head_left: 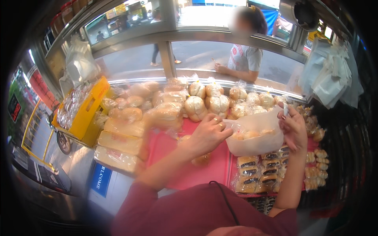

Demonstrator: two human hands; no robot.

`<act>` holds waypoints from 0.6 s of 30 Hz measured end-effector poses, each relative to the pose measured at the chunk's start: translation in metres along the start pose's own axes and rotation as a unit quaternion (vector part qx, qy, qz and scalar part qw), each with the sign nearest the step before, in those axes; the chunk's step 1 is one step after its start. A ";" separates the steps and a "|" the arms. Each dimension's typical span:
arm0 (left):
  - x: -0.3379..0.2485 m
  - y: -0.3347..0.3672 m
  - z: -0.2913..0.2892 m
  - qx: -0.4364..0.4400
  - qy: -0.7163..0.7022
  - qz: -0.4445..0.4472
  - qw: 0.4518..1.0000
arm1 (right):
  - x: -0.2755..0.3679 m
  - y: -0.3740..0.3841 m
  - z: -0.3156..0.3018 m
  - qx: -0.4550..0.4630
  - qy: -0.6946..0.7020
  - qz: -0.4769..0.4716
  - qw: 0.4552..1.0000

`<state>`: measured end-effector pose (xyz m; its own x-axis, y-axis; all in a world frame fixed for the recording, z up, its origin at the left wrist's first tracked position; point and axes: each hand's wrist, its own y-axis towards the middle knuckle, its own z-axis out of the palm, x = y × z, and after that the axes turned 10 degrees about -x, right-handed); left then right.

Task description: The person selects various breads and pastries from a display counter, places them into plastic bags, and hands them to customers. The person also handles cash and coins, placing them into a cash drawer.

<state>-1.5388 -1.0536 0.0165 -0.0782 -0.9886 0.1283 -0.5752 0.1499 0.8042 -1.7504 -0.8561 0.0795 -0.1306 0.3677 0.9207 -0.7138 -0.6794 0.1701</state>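
A translucent white plastic bag (260,146) hangs between my two hands above the counter, with bread rolls (252,135) showing inside it. My left hand (208,134) is closed at the bag's left upper edge, thumb and fingers pinched together. At the right upper corner, my right hand (293,128) grips the bag, its fingers bent around the plastic. Below the bag lie wrapped buns with a dark filling (249,172), set in rows. A pink tray (169,167) extends under my left forearm, with a wrapped bun (201,159) partly hidden by that arm.
Wrapped round buns (195,108) line the window side. Bagged loaves (118,143) are stacked at left, beside a yellow crate (94,112) of wrapped goods. Plastic bags (332,70) hang at the right. Beyond the window frame (168,59) stands a person (246,59).
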 end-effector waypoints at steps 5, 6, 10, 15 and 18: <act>-0.023 0.047 0.015 -0.068 -0.092 0.041 0.993 | -0.046 -0.034 0.040 0.139 -0.135 0.048 0.980; -0.026 0.053 0.019 -0.082 -0.119 0.065 0.987 | -0.067 -0.037 0.039 0.160 -0.193 0.022 0.968; -0.009 0.031 0.033 -0.043 -0.149 -0.054 0.986 | -0.080 -0.031 0.028 0.087 -0.088 0.159 0.980; 0.037 -0.065 0.034 -0.044 -0.137 -0.338 0.930 | -0.061 -0.021 0.015 0.001 -0.020 0.094 0.995; 0.027 -0.133 0.016 0.038 -0.092 -0.404 0.909 | -0.056 -0.011 0.012 -0.021 -0.066 0.056 0.996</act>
<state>-1.4770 -1.1005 -0.0965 0.2650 -0.7615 -0.5915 -0.5594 -0.6211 0.5489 -1.7269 -0.8765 0.0302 -0.1208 0.2018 0.9719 -0.7288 -0.6829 0.0512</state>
